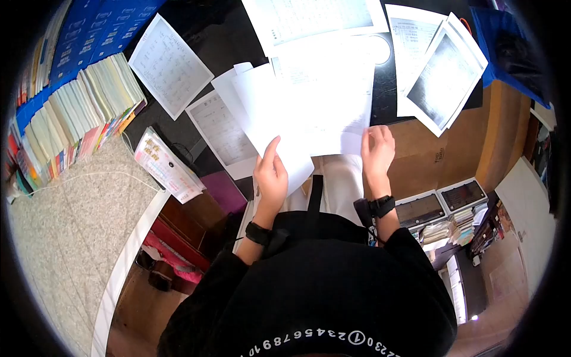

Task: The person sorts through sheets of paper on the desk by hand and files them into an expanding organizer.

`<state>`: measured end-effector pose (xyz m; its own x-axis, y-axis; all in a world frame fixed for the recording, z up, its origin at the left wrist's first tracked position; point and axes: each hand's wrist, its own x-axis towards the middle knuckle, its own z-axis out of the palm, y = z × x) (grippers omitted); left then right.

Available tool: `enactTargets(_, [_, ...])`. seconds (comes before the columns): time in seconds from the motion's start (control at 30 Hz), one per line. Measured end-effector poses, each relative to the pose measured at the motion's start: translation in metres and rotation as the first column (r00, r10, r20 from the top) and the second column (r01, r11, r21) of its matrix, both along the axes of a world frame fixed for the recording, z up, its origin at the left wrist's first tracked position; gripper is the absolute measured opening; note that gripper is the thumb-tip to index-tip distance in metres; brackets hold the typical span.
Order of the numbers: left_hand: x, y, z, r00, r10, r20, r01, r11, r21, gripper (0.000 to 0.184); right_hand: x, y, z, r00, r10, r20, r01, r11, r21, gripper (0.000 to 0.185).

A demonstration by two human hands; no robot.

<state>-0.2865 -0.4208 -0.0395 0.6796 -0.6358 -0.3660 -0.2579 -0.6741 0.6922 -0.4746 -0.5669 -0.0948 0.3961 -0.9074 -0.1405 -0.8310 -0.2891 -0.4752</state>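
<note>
My left hand (272,181) is at the lower left edge of a loose, curled white sheet of paper (262,107), its thumb and fingers closed around that edge. A bright white printed sheet (333,95) lies to the right of it, partly overlapped and washed out by glare. My right hand (378,153) has its fingers bent at the lower right corner of this printed sheet, pinching it. Beneath the curled sheet, another printed page (223,134) shows at the left. Both wrists wear black bands.
More printed pages lie around: a page (171,66) at upper left, a large sheet (315,21) at the top, and overlapping pages (443,77) at right on the dark table (386,89). Rows of books (83,107) and a stapled booklet (166,163) are left. A blue bin (511,53) stands right.
</note>
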Motion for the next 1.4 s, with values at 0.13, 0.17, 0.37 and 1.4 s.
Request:
enactTargets(0.13, [-0.005,-0.006,-0.003,0.998,-0.065,-0.008,0.064,0.990,-0.122,0.027,0.031,0.014,0.037,0.924,0.185,0.334,-0.230,0.968,0.099,0.009])
enactTargets(0.17, [-0.008,-0.008,-0.005,0.996,-0.089,-0.001,0.087,0.983,-0.162,0.027,0.040,0.018,0.043,0.885,0.233,0.403,-0.321,0.932,0.167,0.010])
enactTargets(0.37, [-0.012,-0.017,-0.008,0.998,-0.031,-0.053,0.035,0.997,0.073,0.019,0.063,0.034,0.037,0.812,0.286,0.509,-0.474,0.832,0.288,0.009])
enactTargets(1.4, [-0.009,0.022,0.073,0.816,-0.448,0.366,0.562,0.765,-0.316,0.022,0.098,0.078,0.119,0.622,-0.602,0.501,-0.139,0.545,0.827,0.044])
